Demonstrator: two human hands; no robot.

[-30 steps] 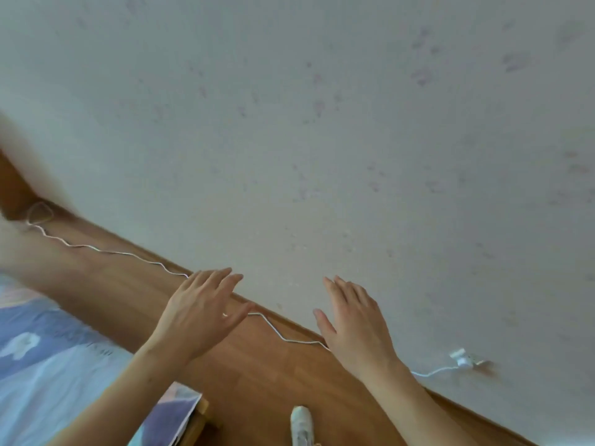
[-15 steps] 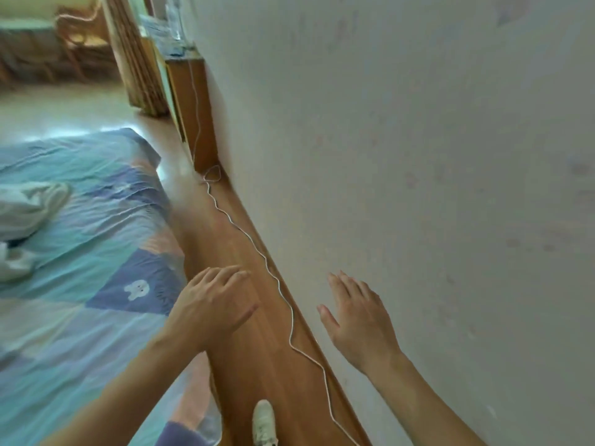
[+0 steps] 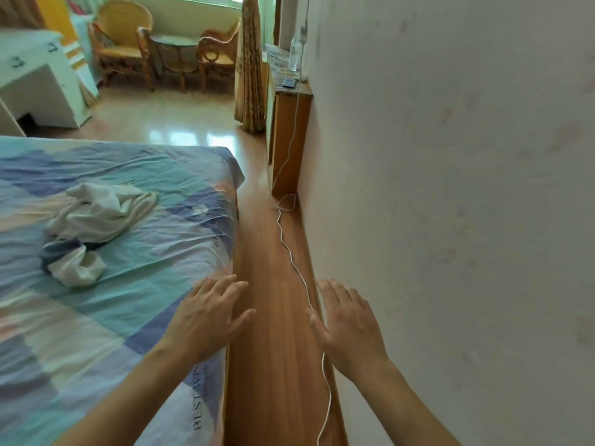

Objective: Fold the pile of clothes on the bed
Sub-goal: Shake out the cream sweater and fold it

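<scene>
Both hands sit low in the frame, palms down, holding nothing. Left hand (image 3: 211, 320) at lower centre: fingers straight & slightly spread, over the right edge of the bed (image 3: 135, 310), tips reaching past it toward the floor strip. Can't tell if it touches the sheet. Right hand (image 3: 349, 326) lower centre-right: fingers straight, close together, thumb out to the left, over the line where floor meets wall (image 3: 467, 220). Bare forearms run off the bottom edge.

Btw the hands, a narrow strip of wood floor (image 3: 270, 365) runs up the frame. White cable (image 3: 291, 255) snakes along it from the bottom edge, passes just left of the right hand, loops at mid-frame by the base of a wooden cabinet (image 3: 288, 136) against the wall, then climbs the cabinet side.

Bed fills the left half; sheet is patchwork blue, teal, pale pink w/ printed lettering along its right edge. Pile of clothes (image 3: 93, 230) lies left of centre on the sheet, well apart from both hands: crumpled cream garment on top, a dark blue piece and a white piece below it, unfolded.

Farther up: cabinet top holds a clear bottle (image 3: 293, 53) and a dark phone (image 3: 289, 82). Patterned curtain (image 3: 251, 62) hangs top centre. Upper left: two wicker chairs (image 3: 120, 43) round a small table (image 3: 175, 49), plus a white desk (image 3: 42, 82) at the far left edge.
</scene>
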